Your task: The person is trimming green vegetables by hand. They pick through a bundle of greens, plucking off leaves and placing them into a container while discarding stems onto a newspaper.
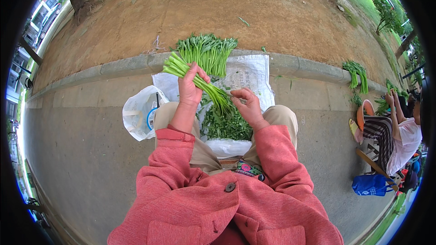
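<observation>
My left hand (190, 84) is wrapped round a bunch of leafy green stems (212, 92), which looks like water spinach. Its cut ends point up and left, while the leafy ends slant down to the right. At those leafy ends, my right hand (249, 107) has its thumb and fingers drawn together in a pinch; what they hold, if anything, is too small to make out. Loose green leaves (227, 124) lie heaped between my knees on a white woven sack (247, 75). Beyond them, a larger pile of the same greens (206, 50) rests against the kerb.
A white bag (136, 113) with a blue ring-shaped item stands beside my left knee. The concrete kerb (309, 69) runs across, with bare soil behind. To the right, another person (404, 140) sits handling greens near an orange basin (364, 112) and a blue bag (370, 184).
</observation>
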{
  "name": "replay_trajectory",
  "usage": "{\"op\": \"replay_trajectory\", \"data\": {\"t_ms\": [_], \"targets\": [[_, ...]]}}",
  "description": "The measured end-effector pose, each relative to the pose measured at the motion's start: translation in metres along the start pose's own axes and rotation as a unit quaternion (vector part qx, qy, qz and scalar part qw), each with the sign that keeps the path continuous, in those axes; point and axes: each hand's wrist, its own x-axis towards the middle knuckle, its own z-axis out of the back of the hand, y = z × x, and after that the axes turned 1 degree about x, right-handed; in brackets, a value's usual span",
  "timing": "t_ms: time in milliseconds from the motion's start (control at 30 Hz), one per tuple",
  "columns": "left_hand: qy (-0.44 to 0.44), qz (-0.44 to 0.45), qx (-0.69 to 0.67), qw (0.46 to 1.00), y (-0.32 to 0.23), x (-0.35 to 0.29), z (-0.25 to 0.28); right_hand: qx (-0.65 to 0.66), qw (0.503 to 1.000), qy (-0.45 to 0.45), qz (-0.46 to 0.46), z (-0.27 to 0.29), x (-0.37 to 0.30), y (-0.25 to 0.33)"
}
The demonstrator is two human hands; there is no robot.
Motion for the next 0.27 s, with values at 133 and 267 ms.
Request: {"op": "replay_trajectory", "data": {"t_ms": [133,267], "targets": [[0.003,0.005,0.002,1.000,0.0035,0.0016,0.0028,0.049,0.997,0.004,-0.065,-0.0005,-0.0035,0.0020],[0.006,0.021,0.007,1.000,0.0094,0.0027,0.0048,0.148,0.983,-0.038,-0.099,0.0005,0.0021,-0.0034]]}}
